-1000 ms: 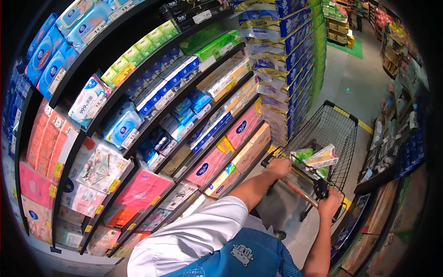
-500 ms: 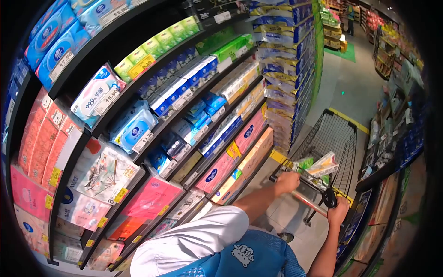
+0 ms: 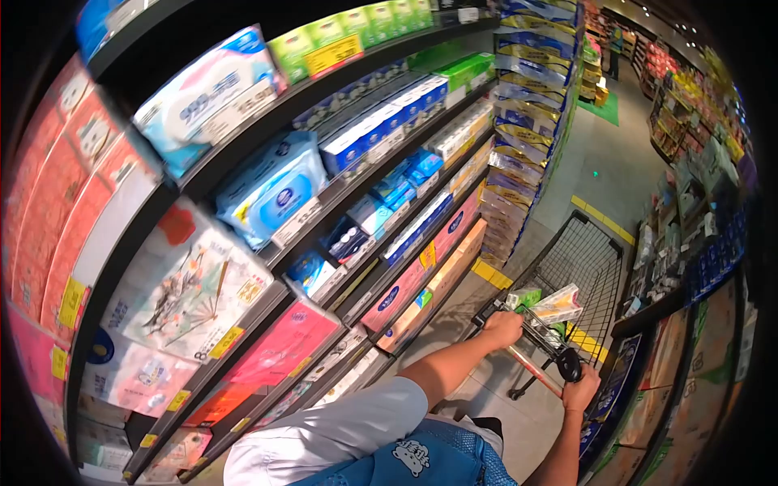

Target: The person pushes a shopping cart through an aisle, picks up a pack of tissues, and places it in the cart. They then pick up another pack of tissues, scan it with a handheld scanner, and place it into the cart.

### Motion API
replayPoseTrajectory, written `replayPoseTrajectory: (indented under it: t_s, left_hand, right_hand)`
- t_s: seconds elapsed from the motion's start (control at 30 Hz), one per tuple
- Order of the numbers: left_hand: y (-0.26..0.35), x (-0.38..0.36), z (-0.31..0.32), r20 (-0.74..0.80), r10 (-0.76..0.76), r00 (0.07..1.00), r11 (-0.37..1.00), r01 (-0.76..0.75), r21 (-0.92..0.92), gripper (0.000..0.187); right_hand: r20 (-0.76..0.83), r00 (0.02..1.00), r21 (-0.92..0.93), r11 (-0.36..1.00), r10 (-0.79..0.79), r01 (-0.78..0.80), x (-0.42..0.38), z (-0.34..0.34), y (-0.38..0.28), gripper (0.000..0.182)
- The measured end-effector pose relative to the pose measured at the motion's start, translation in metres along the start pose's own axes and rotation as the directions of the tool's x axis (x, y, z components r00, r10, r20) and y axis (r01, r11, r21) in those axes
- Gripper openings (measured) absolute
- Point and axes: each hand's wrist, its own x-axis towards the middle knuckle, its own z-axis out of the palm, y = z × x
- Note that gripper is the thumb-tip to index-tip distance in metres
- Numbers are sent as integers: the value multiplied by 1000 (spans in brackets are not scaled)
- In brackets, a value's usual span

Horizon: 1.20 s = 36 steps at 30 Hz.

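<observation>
My left hand (image 3: pixel 504 330) is wrapped round the left part of a shopping cart's handle (image 3: pixel 533 366). Toward the right end of the same bar, my right hand (image 3: pixel 580 387) is closed as well, close to a black rounded fitting (image 3: pixel 570 364). The wire shopping cart (image 3: pixel 590 251) extends ahead of both hands. Inside it, near the handle, lie a green-and-white package (image 3: pixel 525 297) and a whitish box (image 3: pixel 559 304) set at a slant. Part of the cart's load is hidden behind the handle area.
Shelves on the left hold tissue packs (image 3: pixel 194 283), blue wet-wipe packs (image 3: pixel 279 194) and boxed tissues. A tall stack of packaged goods (image 3: pixel 527 121) stands at the shelf end. More shelving (image 3: pixel 648 389) lines the right side. The aisle floor (image 3: pixel 604 162) runs ahead; a person (image 3: pixel 615 53) stands far off.
The view has shifted, and the left shelf goods appear larger and nearer. Both hands keep their hold on the handle; the cart sits slightly lower in view.
</observation>
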Motion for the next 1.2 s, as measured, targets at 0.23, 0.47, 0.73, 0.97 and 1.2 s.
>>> replayPoseTrajectory:
  t_s: [0.23,0.47,0.73,0.97,1.2]
  left_hand:
    - [-36,-35,-10,4,-79,997,992,79,102,27]
    - [-54,-89,-2,-47,-178,983,983,180,42,35]
    - [-39,-179,12,-135,-348,928,930,360,77,38]
    - [-21,-247,26,-149,-376,914,908,396,137,43]
    - [-21,-300,30,-26,-419,907,900,419,120,47]
  right_hand:
    - [4,999,13,999,-37,37,-37,2,-48,17]
    - [28,990,93,986,-139,136,-83,-10,-57,17]
    - [72,970,147,965,-231,219,-135,-32,-64,17]
    - [95,967,183,959,-234,214,-176,-47,-54,26]
    - [61,959,148,953,-275,264,-219,-57,-57,31]
